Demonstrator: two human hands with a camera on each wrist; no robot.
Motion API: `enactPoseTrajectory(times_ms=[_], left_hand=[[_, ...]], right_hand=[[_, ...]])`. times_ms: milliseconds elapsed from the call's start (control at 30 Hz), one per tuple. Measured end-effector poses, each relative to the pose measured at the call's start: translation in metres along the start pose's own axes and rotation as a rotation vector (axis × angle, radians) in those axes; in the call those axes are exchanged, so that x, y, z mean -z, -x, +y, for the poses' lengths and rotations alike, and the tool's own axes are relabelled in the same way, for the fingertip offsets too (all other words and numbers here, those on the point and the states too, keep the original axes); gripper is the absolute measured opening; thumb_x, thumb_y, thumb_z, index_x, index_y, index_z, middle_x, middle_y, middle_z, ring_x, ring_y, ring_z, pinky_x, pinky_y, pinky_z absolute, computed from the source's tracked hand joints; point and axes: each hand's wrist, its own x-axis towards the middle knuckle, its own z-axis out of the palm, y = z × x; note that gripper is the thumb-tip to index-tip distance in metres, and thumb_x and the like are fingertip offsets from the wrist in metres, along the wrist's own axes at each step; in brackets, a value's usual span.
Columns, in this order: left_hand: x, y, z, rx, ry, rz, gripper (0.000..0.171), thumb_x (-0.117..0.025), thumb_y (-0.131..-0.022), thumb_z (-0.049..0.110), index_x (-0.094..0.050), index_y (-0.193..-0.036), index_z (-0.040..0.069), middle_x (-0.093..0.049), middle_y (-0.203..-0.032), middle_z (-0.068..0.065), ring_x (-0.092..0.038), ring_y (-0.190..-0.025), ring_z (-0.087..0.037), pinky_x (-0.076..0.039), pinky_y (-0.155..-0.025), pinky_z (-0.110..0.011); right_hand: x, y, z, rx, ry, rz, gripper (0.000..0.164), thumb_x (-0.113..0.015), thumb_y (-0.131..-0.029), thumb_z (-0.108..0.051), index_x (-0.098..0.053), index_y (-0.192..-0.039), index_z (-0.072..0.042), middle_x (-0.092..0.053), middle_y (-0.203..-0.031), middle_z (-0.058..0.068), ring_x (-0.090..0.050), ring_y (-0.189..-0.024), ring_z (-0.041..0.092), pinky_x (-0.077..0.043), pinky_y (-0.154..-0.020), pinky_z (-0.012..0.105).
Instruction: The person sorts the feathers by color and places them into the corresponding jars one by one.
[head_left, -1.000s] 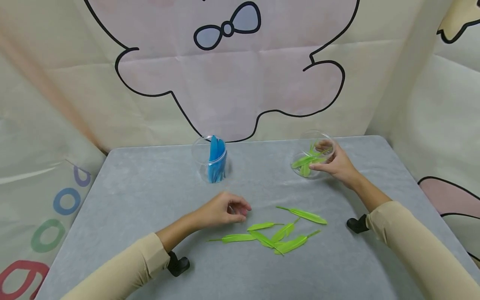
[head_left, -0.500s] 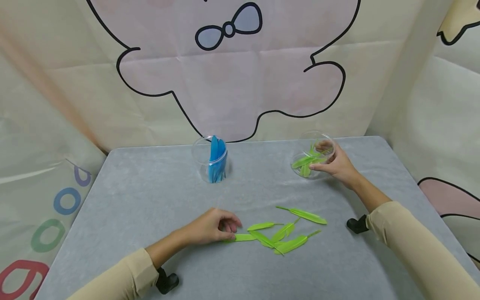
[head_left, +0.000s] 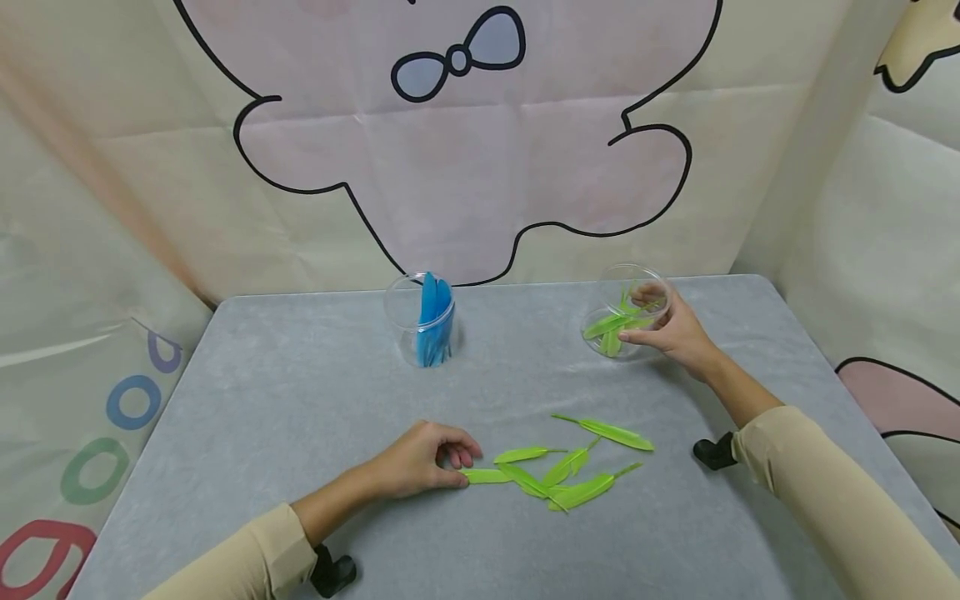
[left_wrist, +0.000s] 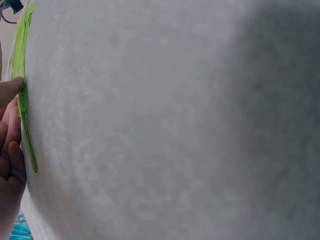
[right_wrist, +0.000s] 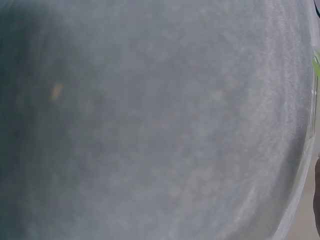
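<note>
My left hand (head_left: 427, 458) pinches the leftmost green feather (head_left: 486, 476) on the table. In the left wrist view, the thumb (left_wrist: 12, 89) lies across that feather and its thin stem (left_wrist: 30, 145) sticks out past the fingers. At the back right, my right hand (head_left: 671, 333) grips a clear plastic cup (head_left: 600, 292) with several green feathers (head_left: 611, 325) inside. Several more loose green feathers (head_left: 585, 492) lie in a group just right of my left hand, some overlapping. Only a sliver of the cup (right_wrist: 314, 100) shows in the right wrist view.
A second clear cup (head_left: 401, 321) holding upright blue feathers (head_left: 433, 325) stands at the back, left of centre. Behind the grey table (head_left: 300, 358) hangs a printed cloth wall (head_left: 450, 167). Both wrists carry small black cameras (head_left: 333, 571).
My left hand has come down and towards me, from above the feathers onto the leftmost one, and now pinches it. The right hand stays on its cup.
</note>
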Motion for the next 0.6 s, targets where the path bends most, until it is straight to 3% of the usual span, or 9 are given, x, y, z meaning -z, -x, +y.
enactPoseTrajectory(times_ms=[600], left_hand=[[-0.0031,-0.0008,0.0089,0.001,-0.074,0.016,0.023,-0.076,-0.083,-0.002,-0.073,-0.104,0.006,-0.066,-0.082,0.01,-0.059,-0.077,-0.001,-0.053,-0.072,-0.021]], right_hand=[[-0.0006,0.0007,-0.002,-0.002,-0.013,-0.001,0.078,-0.082,-0.083,-0.009,-0.035,-0.145,-0.003,-0.045,-0.143,0.019,-0.044,-0.073,0.014,-0.041,-0.057,0.025]])
